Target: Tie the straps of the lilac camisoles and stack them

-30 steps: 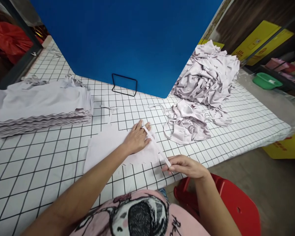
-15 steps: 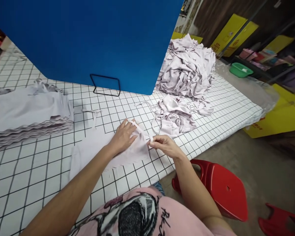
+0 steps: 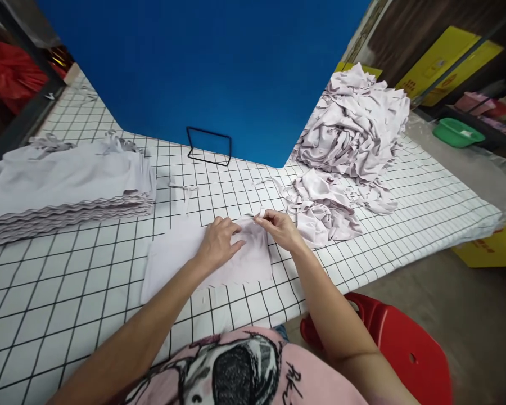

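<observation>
A pale lilac-white fabric piece (image 3: 248,259) lies flat on the checked tabletop in front of me. My left hand (image 3: 220,242) rests on its far part, thumb apart from the bent fingers. At the piece's far right corner my right hand (image 3: 280,229) pinches a narrow fabric strip (image 3: 261,213) between thumb and fingertips. Whether that strip is joined to the piece I cannot tell. Beyond my left hand lies a small loose scrap (image 3: 185,191). Just past my right hand sits a crumpled heap of the same cloth (image 3: 320,208).
A neat stack of cut fabric (image 3: 76,180) stands at the left. A blue board (image 3: 211,73) with a black wire stand (image 3: 209,146) rises at the back. Behind right is a large cloth pile (image 3: 354,124). A red plastic stool (image 3: 413,349) stands by the table's (image 3: 438,202) near edge.
My right hand has moved from the piece's right edge up to its far corner, with the strip still pinched. My left hand has drawn slightly back from the far edge. The view has turned left.
</observation>
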The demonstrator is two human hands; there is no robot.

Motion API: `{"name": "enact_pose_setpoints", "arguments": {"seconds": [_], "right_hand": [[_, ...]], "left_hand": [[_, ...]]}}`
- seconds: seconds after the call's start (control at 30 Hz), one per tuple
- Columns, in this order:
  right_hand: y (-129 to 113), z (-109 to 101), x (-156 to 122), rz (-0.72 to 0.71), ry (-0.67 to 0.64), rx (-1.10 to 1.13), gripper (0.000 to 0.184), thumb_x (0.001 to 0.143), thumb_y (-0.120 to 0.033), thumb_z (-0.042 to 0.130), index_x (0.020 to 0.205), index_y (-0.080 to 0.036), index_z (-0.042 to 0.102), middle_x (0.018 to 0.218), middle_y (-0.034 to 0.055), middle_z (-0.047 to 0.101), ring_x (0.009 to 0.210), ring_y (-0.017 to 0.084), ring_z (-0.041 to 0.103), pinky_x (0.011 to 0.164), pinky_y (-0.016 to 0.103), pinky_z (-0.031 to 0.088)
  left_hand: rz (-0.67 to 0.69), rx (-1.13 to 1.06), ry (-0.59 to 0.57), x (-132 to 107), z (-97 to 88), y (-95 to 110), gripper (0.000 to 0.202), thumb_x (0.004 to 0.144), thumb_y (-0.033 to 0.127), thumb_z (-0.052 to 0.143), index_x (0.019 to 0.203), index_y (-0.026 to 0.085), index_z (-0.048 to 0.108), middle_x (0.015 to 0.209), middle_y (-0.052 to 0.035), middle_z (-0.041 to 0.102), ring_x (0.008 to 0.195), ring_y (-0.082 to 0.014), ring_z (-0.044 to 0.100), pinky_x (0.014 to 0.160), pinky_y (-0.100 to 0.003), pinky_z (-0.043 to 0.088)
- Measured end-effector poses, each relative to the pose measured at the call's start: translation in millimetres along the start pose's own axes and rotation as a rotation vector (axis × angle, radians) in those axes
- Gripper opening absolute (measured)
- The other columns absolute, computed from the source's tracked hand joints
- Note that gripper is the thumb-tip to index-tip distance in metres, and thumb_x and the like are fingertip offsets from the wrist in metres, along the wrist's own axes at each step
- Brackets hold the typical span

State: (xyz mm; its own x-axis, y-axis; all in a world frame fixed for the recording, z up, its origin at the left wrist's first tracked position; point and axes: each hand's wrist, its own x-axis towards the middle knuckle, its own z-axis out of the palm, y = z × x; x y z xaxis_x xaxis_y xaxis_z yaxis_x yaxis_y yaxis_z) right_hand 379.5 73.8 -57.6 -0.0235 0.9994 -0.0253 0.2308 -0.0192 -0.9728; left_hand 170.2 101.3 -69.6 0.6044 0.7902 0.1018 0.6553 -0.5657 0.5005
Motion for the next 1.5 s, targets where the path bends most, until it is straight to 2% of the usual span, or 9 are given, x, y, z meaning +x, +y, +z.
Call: {"name": "enact_pose_setpoints", "arguments": {"seconds": [0.2,0.33,0.5,0.7,0.9,1.03,1.17,1.3,1.5], "right_hand": [[5.6,1.7,0.0,-0.015,-0.13,-0.114,0.029,0.089,-0.044,0.061,0.078,-0.017,0.06,0.073,-0.0012,0.053,0.067,0.011,0.044,0.063,0.026,0.036],[7.2,1.6,-1.7,-0.045,-0.081,-0.202,0.028,0.091,-0.042,0.059,0.076,-0.018,0.057,0.07,-0.0018,0.051,0.066,0.011,0.044,0.062,0.026,0.035],[0.1,9.9,-3.2,-0.14,-0.002,-0.251,0.027,0.092,-0.04,0.059,0.076,-0.019,0.058,0.073,-0.0002,0.053,0.069,0.013,0.048,0.064,0.027,0.037],[-4.7,30.2,-0.1,-0.137,-0.145,-0.153,0.02,0.094,-0.037,0.057,0.088,-0.02,0.064,0.081,0.0015,0.06,0.074,0.013,0.052,0.068,0.027,0.041],[6.3,34.8,2.3,-0.149,-0.136,-0.154,0.02,0.094,-0.037,0.057,0.085,-0.019,0.062,0.081,0.0018,0.059,0.074,0.014,0.052,0.069,0.028,0.041],[8.1,33.5,1.1,-0.139,-0.118,-0.144,0.022,0.094,-0.038,0.057,0.084,-0.019,0.061,0.079,0.0014,0.058,0.074,0.013,0.052,0.07,0.028,0.042],[5.4,36.0,1.1,-0.167,-0.135,-0.157,0.022,0.094,-0.038,0.056,0.085,-0.019,0.062,0.08,0.0018,0.058,0.073,0.014,0.051,0.069,0.028,0.042],[3.9,37.2,1.8,-0.228,-0.177,-0.226,0.023,0.095,-0.039,0.056,0.083,-0.02,0.061,0.076,0.0011,0.055,0.07,0.014,0.049,0.066,0.028,0.041],[4.5,35.3,0.9,-0.288,-0.252,-0.275,0.023,0.096,-0.038,0.053,0.086,-0.02,0.061,0.077,0.0025,0.055,0.07,0.015,0.05,0.065,0.028,0.04]], "left_hand": [[-0.017,-0.119,-0.057,4.4,-1.2,5.1,0.007,0.085,0.026,0.063,0.086,0.019,0.064,0.09,-0.0039,0.064,0.092,-0.0226,0.051,0.084,-0.038,0.043],[-0.061,-0.14,-0.088,2.8,-5.1,6.8,0.014,0.083,0.026,0.065,0.095,0.019,0.062,0.094,-0.0035,0.065,0.094,-0.0225,0.054,0.087,-0.039,0.042],[-0.115,-0.033,-0.117,-1.8,-15.0,-0.7,0.024,0.081,0.034,0.07,0.098,0.018,0.061,0.103,-0.0067,0.063,0.094,-0.0243,0.056,0.081,-0.038,0.042],[-0.15,-0.124,-0.21,-9.3,-28.7,-6.3,0.022,0.083,0.041,0.066,0.085,0.02,0.06,0.088,-0.0017,0.064,0.089,-0.021,0.056,0.082,-0.037,0.04],[-0.169,-0.067,-0.188,-12.8,-32.3,-12.1,0.026,0.078,0.041,0.07,0.089,0.02,0.061,0.094,-0.0035,0.065,0.091,-0.0235,0.055,0.078,-0.035,0.04],[-0.236,-0.142,-0.222,-10.1,-36.6,-10.1,0.014,0.079,0.03,0.069,0.084,0.02,0.062,0.077,-0.0004,0.062,0.075,-0.0183,0.055,0.066,-0.029,0.038],[-0.255,-0.313,-0.167,-11.7,-36.9,-9.0,0.017,0.084,0.034,0.062,0.075,0.02,0.066,0.06,0.0035,0.048,0.057,-0.0123,0.045,0.056,-0.026,0.033],[-0.211,-0.412,-0.096,-14.9,-31.8,-11.2,0.019,0.085,0.034,0.061,0.075,0.02,0.071,0.062,0.0026,0.046,0.059,-0.0116,0.044,0.057,-0.024,0.036],[-0.214,-0.427,-0.089,-14.4,-29.0,-12.5,0.02,0.083,0.034,0.065,0.069,0.019,0.068,0.062,0.0024,0.048,0.06,-0.012,0.045,0.06,-0.025,0.037]]}}
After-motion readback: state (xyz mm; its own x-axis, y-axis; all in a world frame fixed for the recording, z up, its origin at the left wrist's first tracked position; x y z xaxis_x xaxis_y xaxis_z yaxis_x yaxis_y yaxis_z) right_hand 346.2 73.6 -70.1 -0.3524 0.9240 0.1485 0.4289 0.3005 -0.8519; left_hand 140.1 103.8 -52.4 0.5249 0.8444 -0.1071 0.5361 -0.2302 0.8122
